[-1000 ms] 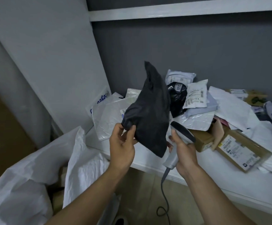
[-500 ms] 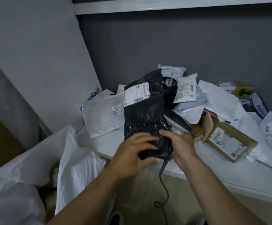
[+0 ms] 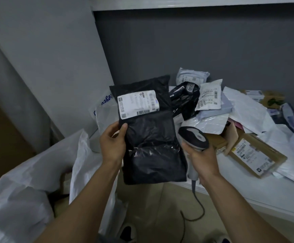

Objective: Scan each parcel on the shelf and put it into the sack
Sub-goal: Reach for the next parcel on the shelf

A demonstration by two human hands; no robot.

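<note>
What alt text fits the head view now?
The left hand holds up a black plastic parcel, its white label facing the camera, while the right hand grips a handheld scanner beside it. Behind them a white shelf carries a pile of mailers and cardboard boxes; an open white sack sits at lower left.

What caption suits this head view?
The left hand holds a black parcel, label showing; the right hand holds the scanner beside it; sack at left.
</note>
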